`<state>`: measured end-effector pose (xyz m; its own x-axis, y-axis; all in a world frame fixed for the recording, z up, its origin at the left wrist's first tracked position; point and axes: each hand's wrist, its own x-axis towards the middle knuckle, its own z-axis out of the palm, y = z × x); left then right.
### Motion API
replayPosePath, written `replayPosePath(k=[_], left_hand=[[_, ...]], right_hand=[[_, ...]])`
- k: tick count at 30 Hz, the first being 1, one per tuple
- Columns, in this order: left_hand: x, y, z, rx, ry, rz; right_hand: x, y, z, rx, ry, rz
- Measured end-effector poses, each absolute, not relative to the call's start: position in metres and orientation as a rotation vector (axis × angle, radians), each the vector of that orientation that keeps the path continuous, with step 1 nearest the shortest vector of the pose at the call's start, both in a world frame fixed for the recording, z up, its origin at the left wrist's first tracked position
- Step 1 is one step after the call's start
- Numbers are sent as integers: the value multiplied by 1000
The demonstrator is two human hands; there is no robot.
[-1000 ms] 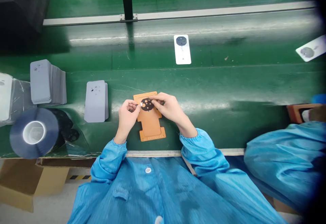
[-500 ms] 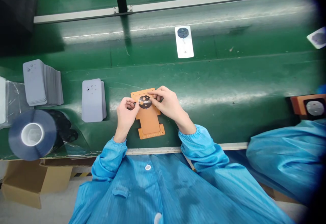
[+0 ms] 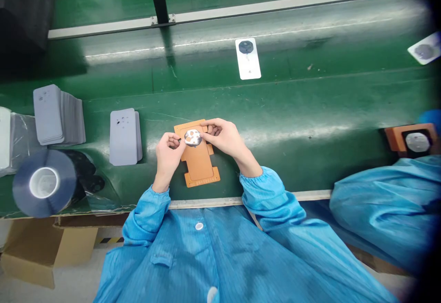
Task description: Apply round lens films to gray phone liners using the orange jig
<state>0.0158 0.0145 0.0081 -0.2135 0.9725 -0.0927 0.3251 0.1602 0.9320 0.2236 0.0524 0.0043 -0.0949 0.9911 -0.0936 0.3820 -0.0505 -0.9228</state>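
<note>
Between my hands is a round, dark film piece with several holes [image 3: 193, 138], its face now bright with glare. My left hand [image 3: 169, 152] pinches its left edge. My right hand [image 3: 221, 137] pinches its right edge, with the index finger stretched along the top. Beneath them an orange fixture plate [image 3: 200, 163] with a shallow phone-shaped recess lies on the green bench. The film piece is over the upper end of this plate; whether it touches the plate I cannot tell.
To the left are a small pile of grey phone-shaped panels [image 3: 123, 144], a tall stack of them [image 3: 48, 117] and a film roll [image 3: 60, 183]. A white panel with a dark disc [image 3: 253, 66] lies farther back. A co-worker's blue sleeve [image 3: 386, 197] is at right, near another orange fixture [image 3: 396, 141].
The film piece has tilted, so its dark face now reflects white. Both hands keep their pinch on it. The whole view has shifted slightly.
</note>
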Motion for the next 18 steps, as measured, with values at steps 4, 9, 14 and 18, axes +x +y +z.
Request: replayPosePath(k=[4,9,14,18], left_hand=[[15,15,7,1266,1676,1073],[15,14,4,1264,1683,1083],[14,15,5,1244,1628,1109],[12,16,7,1160,1618,1133]], right_hand=[[221,52,3,-1487,-1582,1121],[220,53,1,-1458,-1597,1113],[223,55,0,-1460,-1553,1213],[225,54,-1,-1463,-1579,1167]])
